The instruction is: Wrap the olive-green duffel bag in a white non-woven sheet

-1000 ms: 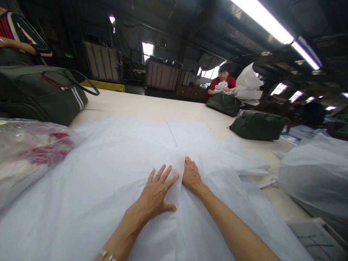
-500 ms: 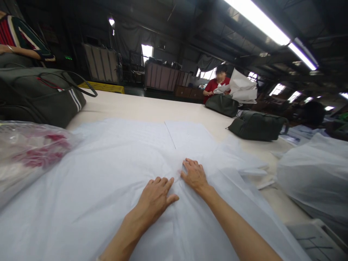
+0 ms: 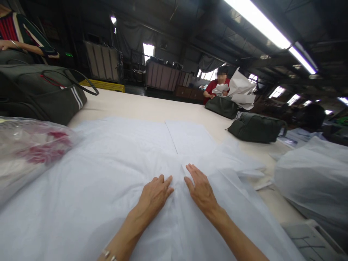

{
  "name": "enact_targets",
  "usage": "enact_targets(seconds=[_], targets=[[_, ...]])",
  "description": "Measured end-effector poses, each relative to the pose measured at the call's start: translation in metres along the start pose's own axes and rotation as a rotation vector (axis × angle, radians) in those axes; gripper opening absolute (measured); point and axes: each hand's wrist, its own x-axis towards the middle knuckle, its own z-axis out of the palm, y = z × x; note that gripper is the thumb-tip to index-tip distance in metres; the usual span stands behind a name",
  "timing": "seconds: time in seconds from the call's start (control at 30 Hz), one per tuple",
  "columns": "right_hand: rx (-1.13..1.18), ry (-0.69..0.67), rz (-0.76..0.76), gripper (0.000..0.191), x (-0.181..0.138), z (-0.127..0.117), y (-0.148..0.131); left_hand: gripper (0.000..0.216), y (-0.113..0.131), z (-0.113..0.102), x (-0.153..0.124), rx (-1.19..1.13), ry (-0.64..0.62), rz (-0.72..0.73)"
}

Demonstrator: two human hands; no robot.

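Under both flat hands lies tissue paper.

thin white tissue sheets, stacked, slightly wrinkled, spread flat on table

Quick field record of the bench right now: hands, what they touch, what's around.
left hand: flat on white tissue sheet, fingers slightly curled
right hand: flat on the same sheet, fingers spread
gap: hands side by side, not touching
left of sheet: clear bag with red items; dark bag
far right: two dark bags; person in red handling white paper
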Motion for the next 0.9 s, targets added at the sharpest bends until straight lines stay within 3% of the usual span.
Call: enact_targets(seconds=[0.1,0.23,0.4,0.5,0.6,0.73,0.9], targets=[[-0.040,-0.061,-0.187,0.051,-0.061,-0.007,-0.005,0.046,0.002,0.004,0.001,0.002,0.029,-0.003],[-0.062,-0.214,-0.155,0.057,-0.107,-0.001,-0.013,0.051,0.009,0.005,0.002,-0.001,0.048,-0.037],[-0.040,-0.241,0.001,0.058,-0.112,0.011,-0.029,0.037,0.011,0.002,0.005,0.044,-0.001,0.003],[-0.013,-0.203,0.077,0.056,-0.115,0.018,-0.041,0.040,0.013,0.003,0.011,0.060,0.004,-0.023],[0.005,-0.138,0.173,0.056,-0.119,0.026,-0.052,0.042,0.020,0.003,0.020,0.079,0.042,-0.050],[0.009,-0.070,0.253,0.056,-0.116,0.034,-0.061,0.028,0.021,0.002,0.030,0.125,0.147,0.043],[-0.001,-0.021,0.310,0.057,-0.112,0.042,-0.069,0.052,0.000,0.019,0.040,0.136,0.179,0.133]])
